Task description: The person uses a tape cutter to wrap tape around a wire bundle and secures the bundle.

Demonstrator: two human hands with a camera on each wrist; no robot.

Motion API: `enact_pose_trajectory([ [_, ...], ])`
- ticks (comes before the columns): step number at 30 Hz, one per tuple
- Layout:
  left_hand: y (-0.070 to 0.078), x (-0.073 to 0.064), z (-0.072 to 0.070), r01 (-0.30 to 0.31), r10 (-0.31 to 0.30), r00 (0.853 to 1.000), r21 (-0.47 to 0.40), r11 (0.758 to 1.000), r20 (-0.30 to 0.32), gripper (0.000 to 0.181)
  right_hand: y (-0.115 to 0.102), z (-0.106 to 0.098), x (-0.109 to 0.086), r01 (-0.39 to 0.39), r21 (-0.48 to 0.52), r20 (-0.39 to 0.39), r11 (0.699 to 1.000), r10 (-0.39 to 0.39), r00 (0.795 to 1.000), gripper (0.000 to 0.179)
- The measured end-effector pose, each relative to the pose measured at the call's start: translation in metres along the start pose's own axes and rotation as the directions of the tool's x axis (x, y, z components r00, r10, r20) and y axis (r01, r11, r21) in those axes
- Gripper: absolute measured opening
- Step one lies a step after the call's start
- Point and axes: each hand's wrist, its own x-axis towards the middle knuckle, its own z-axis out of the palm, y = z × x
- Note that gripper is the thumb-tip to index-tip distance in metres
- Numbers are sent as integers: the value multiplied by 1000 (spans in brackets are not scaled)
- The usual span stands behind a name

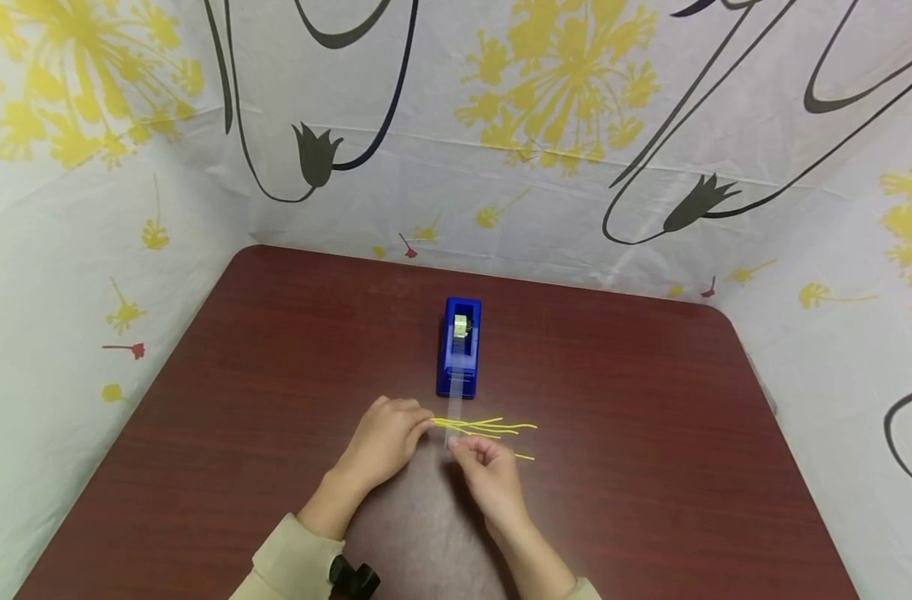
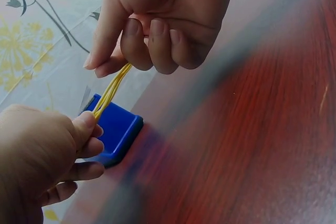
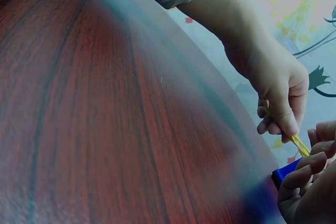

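Note:
My left hand (image 1: 387, 437) pinches a bundle of thin yellow wires (image 1: 493, 427) near one end, and their loose ends fan out to the right. In the left wrist view, the left hand (image 2: 47, 150) has its thumb pressed over the wires (image 2: 112, 90). My right hand (image 1: 489, 479) pinches the end of a clear strip of tape (image 1: 454, 408) between thumb and index finger. The strip stretches from a blue tape dispenser (image 1: 459, 362) and crosses the wires. One wire end shows beyond the right hand. In the right wrist view, the right hand (image 3: 312, 187) partly covers the dispenser.
The dispenser stands just beyond the hands on a dark red-brown wooden table (image 1: 613, 417) with rounded far corners. A white patterned cloth (image 1: 426, 125) hangs behind the table and along both sides. A black device (image 1: 353, 577) sits at the left sleeve's cuff.

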Motion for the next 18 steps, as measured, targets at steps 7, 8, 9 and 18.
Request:
enact_pose_trajectory([
  [7,4,3,-1,-9,9,1000,-9,1000,-10,8,-1,2,-1,3,5,-14,1000,-3,1000,26],
  [8,4,3,-1,-12,11,1000,-12,1000,-8,7,-1,2,-1,5,2,-17,1000,-5,1000,26],
  [9,5,3,-1,-13,13,1000,-17,1000,-6,7,0,2,-1,6,-1,-21,1000,-6,1000,26],
  [18,6,3,-3,-38,39,999,-48,998,10,6,1,3,0,10,-20,-36,1000,-10,999,24],
])
